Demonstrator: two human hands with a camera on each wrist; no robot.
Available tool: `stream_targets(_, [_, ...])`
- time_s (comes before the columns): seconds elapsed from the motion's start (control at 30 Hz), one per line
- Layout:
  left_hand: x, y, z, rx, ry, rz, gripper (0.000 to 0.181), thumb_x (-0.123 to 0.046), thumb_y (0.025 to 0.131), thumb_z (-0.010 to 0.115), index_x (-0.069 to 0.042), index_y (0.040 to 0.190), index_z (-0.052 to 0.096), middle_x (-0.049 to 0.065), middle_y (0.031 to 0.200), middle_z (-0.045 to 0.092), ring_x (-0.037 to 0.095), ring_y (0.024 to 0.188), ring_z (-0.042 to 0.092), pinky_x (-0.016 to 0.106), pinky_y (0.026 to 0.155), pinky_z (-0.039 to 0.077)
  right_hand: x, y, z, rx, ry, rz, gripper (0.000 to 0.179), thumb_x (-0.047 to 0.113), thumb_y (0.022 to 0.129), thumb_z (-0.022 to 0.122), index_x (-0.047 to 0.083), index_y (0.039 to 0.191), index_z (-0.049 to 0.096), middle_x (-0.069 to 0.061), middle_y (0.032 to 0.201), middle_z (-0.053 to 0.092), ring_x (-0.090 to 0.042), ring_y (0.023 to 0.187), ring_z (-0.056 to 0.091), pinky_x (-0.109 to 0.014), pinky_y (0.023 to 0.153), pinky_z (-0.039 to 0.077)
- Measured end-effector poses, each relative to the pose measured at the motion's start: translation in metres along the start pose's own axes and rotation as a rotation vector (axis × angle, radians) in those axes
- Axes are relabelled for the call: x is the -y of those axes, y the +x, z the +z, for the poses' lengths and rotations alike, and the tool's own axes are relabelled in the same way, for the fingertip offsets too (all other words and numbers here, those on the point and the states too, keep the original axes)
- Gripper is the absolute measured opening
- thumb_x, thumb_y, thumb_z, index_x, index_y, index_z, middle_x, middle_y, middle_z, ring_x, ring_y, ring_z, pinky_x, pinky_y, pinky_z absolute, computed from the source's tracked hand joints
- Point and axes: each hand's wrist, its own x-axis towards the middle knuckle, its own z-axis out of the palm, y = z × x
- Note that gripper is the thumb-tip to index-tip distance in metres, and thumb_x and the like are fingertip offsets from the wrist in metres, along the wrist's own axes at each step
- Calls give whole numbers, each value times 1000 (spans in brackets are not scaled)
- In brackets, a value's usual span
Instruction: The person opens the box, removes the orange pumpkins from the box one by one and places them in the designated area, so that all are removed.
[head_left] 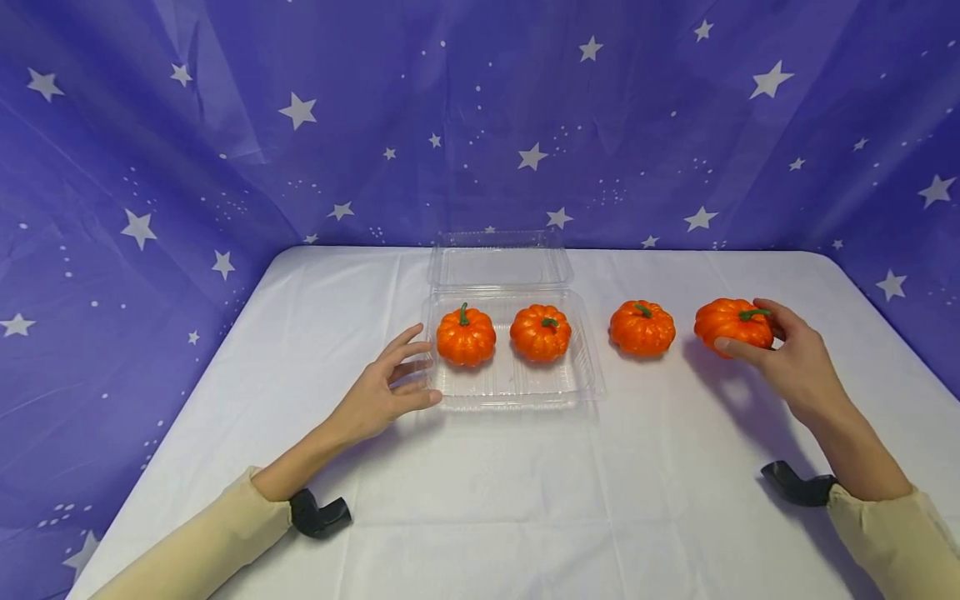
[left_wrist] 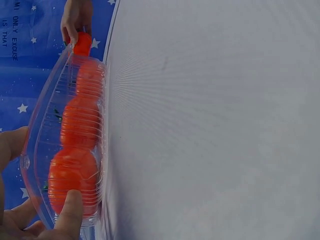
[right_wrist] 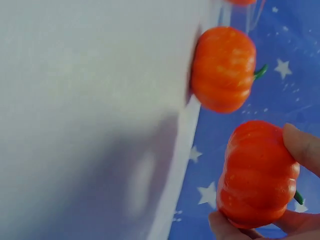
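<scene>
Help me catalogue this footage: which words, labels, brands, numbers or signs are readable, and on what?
"MI ONLY EXCUSE": sideways on the blue starry cloth, left wrist view; the start may be cut off.
"IS THAT": the next line, same cloth.
I see none on the orange pumpkins or clear container.

Wht tablecloth (head_left: 480,500) + starry backdrop (head_left: 465,92)
Cloth lightly creased; backdrop purple-blue w/ wht stars (head_left: 297,111), diff. sizes, hangs behind & along both sides. Dk lettering (left_wrist: 15,30) on it in L wrist view, incl. "ONLY EXCUSE".
</scene>
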Motion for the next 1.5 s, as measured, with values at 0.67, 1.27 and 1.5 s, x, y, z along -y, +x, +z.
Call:
stream_targets(0.67, [0,0,-1,-3,-1,-5,68,-8,85,77,4,143,43,-1,163,15,35,135,42,33,104,45,-14,31,13,200,-23,2,85,25,94,68,-10,152,16,-39,147,27,-55,133,27,-67,110,22])
stream_targets(1.27, [2,1,-1,5,-8,-1,69,-8,85,78,4,143,43,-1,162,15,35,135,42,34,104,45,-20,31,12,258,37,18,84,20,95,67,-9,153,14,-39,147,25,-52,132,26,-66,112,20])
stream_targets(1.5, [1,1,-1,3,-9,-2,68,-7,85,78,4,143,44,0,163,15,35,135,42,33,104,45,-19,31,10,276,35,26,89,23,94,68,-5,155,9,-38,150,22,-53,133,25,-68,112,18])
